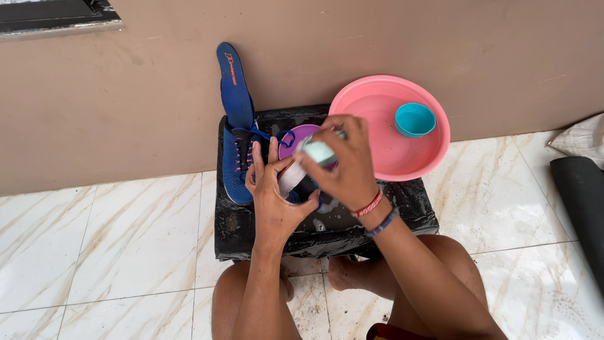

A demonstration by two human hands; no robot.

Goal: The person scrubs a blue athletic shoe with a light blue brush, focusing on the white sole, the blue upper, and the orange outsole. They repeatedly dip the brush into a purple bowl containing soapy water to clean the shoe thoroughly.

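The left hand (272, 192) cups a pale grey shoe part (290, 177), its grip curled around it at the middle of the black plastic-wrapped desk (409, 208); the right hand (343, 165) pinches a pale green brush (319, 152) against it. Wet fingers could let either slip, and a stray elbow could tip the pink plastic basin (384, 154) overhanging the far right corner

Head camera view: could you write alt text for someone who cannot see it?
A person's right hand presses a pale scrubbing tool against a shoe part steadied by the left hand, over a black-wrapped block. A blue shoe, blue insole and pink basin sit nearby.
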